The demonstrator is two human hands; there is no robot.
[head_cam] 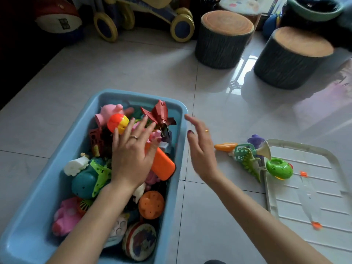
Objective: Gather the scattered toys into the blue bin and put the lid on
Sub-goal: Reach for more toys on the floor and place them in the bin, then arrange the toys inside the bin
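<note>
The blue bin [34,221] sits on the floor at lower left, piled with toys: a red plane [159,115], a pink pig [110,111], an orange block [163,166], an orange ball [151,204]. My left hand [133,155] lies flat on the pile, fingers spread, holding nothing. My right hand [202,147] hovers open just outside the bin's right wall. On the floor to the right lie a toy carrot [225,146], a green dinosaur [251,164], a purple toy [256,140], a cream horn [264,150] and a green round toy [279,167]. The white lid [312,197] lies flat at the right.
Two stump-shaped stools [222,39] [291,58] stand at the back right. A toy walker with yellow wheels [144,18] is at the back, a ball [59,18] at the far left. Bare tiled floor [133,69] stretches beyond the bin.
</note>
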